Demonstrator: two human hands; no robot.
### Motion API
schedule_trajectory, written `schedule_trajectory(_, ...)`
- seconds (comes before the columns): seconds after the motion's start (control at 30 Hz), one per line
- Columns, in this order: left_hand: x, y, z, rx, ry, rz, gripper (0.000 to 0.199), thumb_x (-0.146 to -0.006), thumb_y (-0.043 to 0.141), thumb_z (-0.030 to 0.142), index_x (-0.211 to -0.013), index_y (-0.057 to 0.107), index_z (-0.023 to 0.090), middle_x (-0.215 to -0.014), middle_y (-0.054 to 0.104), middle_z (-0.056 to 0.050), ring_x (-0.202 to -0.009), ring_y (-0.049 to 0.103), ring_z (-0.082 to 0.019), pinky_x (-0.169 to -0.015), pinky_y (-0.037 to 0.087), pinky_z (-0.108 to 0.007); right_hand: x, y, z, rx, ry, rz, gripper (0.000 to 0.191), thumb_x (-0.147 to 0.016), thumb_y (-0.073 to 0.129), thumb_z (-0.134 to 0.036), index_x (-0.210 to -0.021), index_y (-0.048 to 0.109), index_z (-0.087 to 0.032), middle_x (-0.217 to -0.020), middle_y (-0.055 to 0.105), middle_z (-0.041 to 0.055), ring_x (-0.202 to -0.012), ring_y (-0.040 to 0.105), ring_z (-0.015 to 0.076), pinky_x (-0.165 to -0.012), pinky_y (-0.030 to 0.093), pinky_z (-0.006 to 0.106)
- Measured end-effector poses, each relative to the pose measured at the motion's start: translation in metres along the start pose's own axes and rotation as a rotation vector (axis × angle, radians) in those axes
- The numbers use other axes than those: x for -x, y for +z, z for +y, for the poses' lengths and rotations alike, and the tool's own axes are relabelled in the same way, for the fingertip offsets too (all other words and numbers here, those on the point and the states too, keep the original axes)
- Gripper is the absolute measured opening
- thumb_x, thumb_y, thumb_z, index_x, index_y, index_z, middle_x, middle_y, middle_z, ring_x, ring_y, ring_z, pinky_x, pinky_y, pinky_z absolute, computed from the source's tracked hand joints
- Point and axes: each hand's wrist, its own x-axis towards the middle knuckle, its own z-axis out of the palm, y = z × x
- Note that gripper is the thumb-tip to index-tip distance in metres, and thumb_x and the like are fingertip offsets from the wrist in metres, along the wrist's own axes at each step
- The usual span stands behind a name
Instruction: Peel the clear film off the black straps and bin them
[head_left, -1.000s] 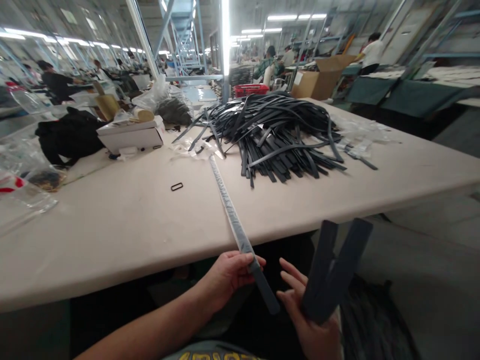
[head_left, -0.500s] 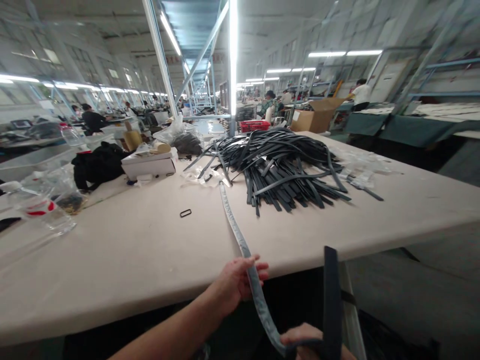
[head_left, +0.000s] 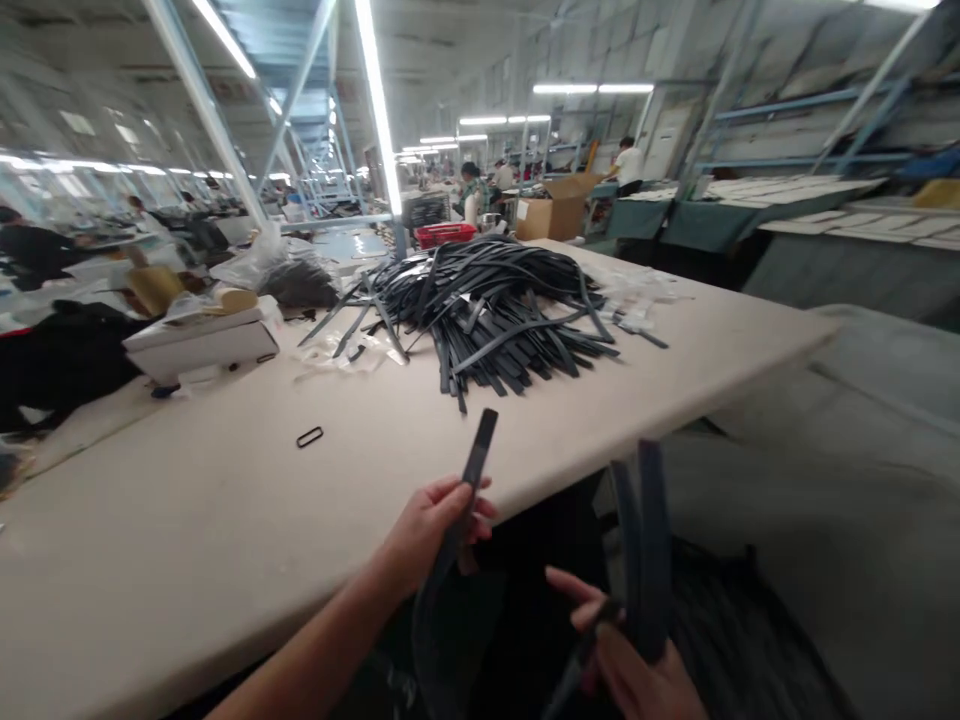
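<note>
My left hand (head_left: 446,515) pinches a dark strap (head_left: 480,447) near its end, thumb on top, at the table's front edge. The strap's tip points up and away, and its length hangs below the hand into shadow. Lower right, my right hand (head_left: 626,640) is closed around dark straps (head_left: 651,545), two ends standing up from it and another part crossing its fingers; its index finger sticks out. Whether these join the left hand's strap I cannot tell. Beyond the hands lies a big heap of dark straps (head_left: 510,320). A black rectangular ring (head_left: 309,437) lies flat to the left.
The pale table (head_left: 225,520) has its front edge just under my hands. A white box (head_left: 206,345) and clear plastic bags (head_left: 255,262) stand at the left. Behind the heap are a red basket (head_left: 445,235) and a cardboard box (head_left: 555,208). Other people work farther back.
The view has turned right. The strap that stretched across the table has been drawn back, and my left hand now grips it near its end. My right hand shows more straps upright.
</note>
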Motion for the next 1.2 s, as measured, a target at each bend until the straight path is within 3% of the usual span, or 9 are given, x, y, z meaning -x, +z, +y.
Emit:
schedule_trajectory(0.13, 0.031, 0.02, -0.052, -0.205, -0.15, -0.3, 0.041, -0.088, 0.06, 0.048, -0.106, 0.07, 0.012, -0.085, 0.073, -0.008, -0.068, 0.063, -0.014, -0.063, 0.044, -0.023, -0.024, 0.004, -0.017, -0.192, -0.106, -0.005, 0.034, -0.084, 0.066, -0.052, -0.09, 0.072, -0.018, -0.13, 0.065, 0.011, -0.04, 0.043, 0.0, -0.039, 0.037, 0.018)
schedule_trajectory(0.23, 0.039, 0.024, -0.064, -0.267, -0.181, -0.396, 0.042, -0.09, 0.056, 0.049, -0.102, 0.073, 0.012, -0.081, 0.071, -0.006, -0.07, 0.061, -0.015, -0.066, 0.043, -0.024, -0.034, 0.007, -0.021, -0.219, -0.168, -0.051, 0.03, -0.087, 0.064, -0.046, -0.092, 0.073, -0.018, -0.115, 0.072, 0.011, -0.045, 0.051, 0.0041, -0.034, 0.027, 0.016)
schedule_trajectory(0.4, 0.039, 0.033, -0.059, -0.421, -0.014, -0.375, 0.039, -0.091, 0.055, 0.045, -0.116, 0.068, 0.019, -0.101, 0.07, -0.006, -0.096, 0.061, -0.022, -0.086, 0.044, -0.028, -0.028, 0.017, -0.021, -0.167, -0.161, 0.002, 0.027, -0.088, 0.064, -0.043, -0.094, 0.075, -0.019, -0.111, 0.073, 0.0098, -0.049, 0.053, 0.0049, -0.035, 0.029, 0.014)
schedule_trajectory(0.53, 0.036, 0.038, -0.066, -0.63, 0.068, -0.321, 0.034, -0.093, 0.052, 0.045, -0.096, 0.071, 0.017, -0.086, 0.068, -0.004, -0.079, 0.058, -0.017, -0.073, 0.042, -0.024, -0.02, 0.016, -0.021, -0.115, -0.129, -0.071, 0.029, -0.089, 0.062, -0.044, -0.101, 0.075, -0.021, -0.103, 0.075, 0.0074, -0.046, 0.046, 0.0027, -0.036, 0.03, 0.014)
schedule_trajectory(0.73, 0.038, 0.042, -0.076, -0.706, 0.116, -0.35, 0.038, -0.094, 0.045, 0.047, -0.082, 0.064, 0.016, -0.076, 0.059, -0.001, -0.07, 0.048, -0.014, -0.065, 0.036, -0.023, -0.014, 0.009, -0.016, -0.006, -0.172, -0.097, 0.027, -0.089, 0.062, -0.043, -0.094, 0.076, -0.02, -0.104, 0.075, 0.0072, -0.063, 0.06, 0.0096, -0.058, 0.05, 0.021)
schedule_trajectory(0.87, 0.044, 0.043, -0.083, -0.709, 0.083, -0.353, 0.042, -0.095, 0.04, 0.051, -0.08, 0.061, 0.017, -0.075, 0.057, -0.001, -0.071, 0.05, -0.014, -0.065, 0.037, -0.023, -0.01, 0.007, -0.019, 0.111, -0.24, -0.013, 0.028, -0.091, 0.059, -0.042, -0.097, 0.076, -0.02, -0.095, 0.076, 0.0068, -0.081, 0.067, 0.0177, -0.074, 0.054, 0.028)
schedule_trajectory(0.97, 0.049, 0.041, -0.093, -0.86, 0.088, -0.433, 0.044, -0.097, 0.035, 0.048, -0.083, 0.064, 0.018, -0.079, 0.059, -0.002, -0.075, 0.053, -0.016, -0.069, 0.037, -0.025, -0.007, -0.009, -0.022, 0.126, -0.252, 0.14, 0.03, -0.09, 0.06, -0.044, -0.093, 0.076, -0.019, -0.077, 0.071, 0.0035, -0.058, 0.057, 0.0114, -0.055, 0.048, 0.023)
schedule_trajectory(1.03, 0.05, 0.04, -0.1, -0.983, 0.103, -0.495, 0.045, -0.097, 0.033, 0.047, -0.087, 0.066, 0.018, -0.079, 0.06, -0.003, -0.076, 0.054, -0.018, -0.07, 0.037, -0.027, -0.005, -0.026, -0.023, 0.102, -0.221, 0.267, 0.033, -0.088, 0.061, -0.047, -0.094, 0.076, -0.018, -0.06, 0.059, -0.0012, -0.043, 0.041, 0.0066, -0.04, 0.033, 0.02)
schedule_trajectory(1.2, 0.044, 0.046, -0.107, -0.967, 0.08, -0.499, 0.042, -0.095, 0.039, 0.049, -0.084, 0.065, 0.018, -0.08, 0.062, -0.005, -0.078, 0.056, -0.02, -0.071, 0.04, -0.029, 0.003, -0.074, -0.036, 0.115, -0.27, 0.534, 0.033, -0.086, 0.063, -0.045, -0.095, 0.075, -0.015, -0.056, 0.056, -0.0028, -0.038, 0.035, 0.0047, -0.035, 0.023, 0.02)
